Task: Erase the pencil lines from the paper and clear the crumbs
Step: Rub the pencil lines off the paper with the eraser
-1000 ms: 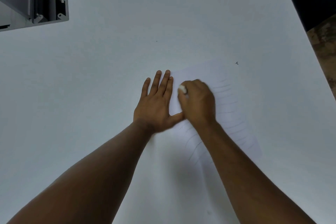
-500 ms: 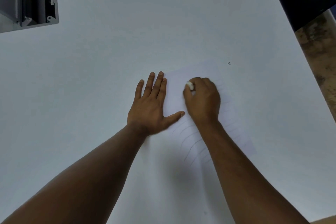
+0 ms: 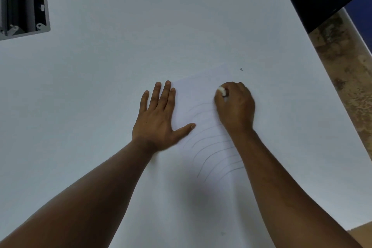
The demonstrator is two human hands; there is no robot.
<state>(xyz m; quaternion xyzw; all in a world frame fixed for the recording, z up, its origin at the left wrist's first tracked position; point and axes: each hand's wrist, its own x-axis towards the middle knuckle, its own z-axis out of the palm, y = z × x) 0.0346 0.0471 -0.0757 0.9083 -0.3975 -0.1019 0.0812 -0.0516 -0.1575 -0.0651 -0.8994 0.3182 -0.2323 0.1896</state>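
Observation:
A white sheet of paper (image 3: pixel 198 94) lies on the white table, hard to tell from it. Several curved pencil lines (image 3: pixel 213 151) cross its near half, partly hidden under my right forearm. My left hand (image 3: pixel 159 119) lies flat with straight fingers, pressing on the paper's left edge. My right hand (image 3: pixel 235 106) is curled round a small white eraser (image 3: pixel 222 91), whose end pokes out by the thumb and rests on the paper's upper part. No crumbs can be made out.
The white table (image 3: pixel 100 86) fills most of the view. A grey metal frame (image 3: pixel 26 6) sits at the far left corner. A tiny dark speck (image 3: pixel 241 69) lies beyond the paper. The table's right edge (image 3: pixel 322 78) borders a dark object and mottled floor.
My right hand with the eraser has slid to the right across the paper, away from my left hand. More pencil lines show between the hands. The left hand stays pressed flat.

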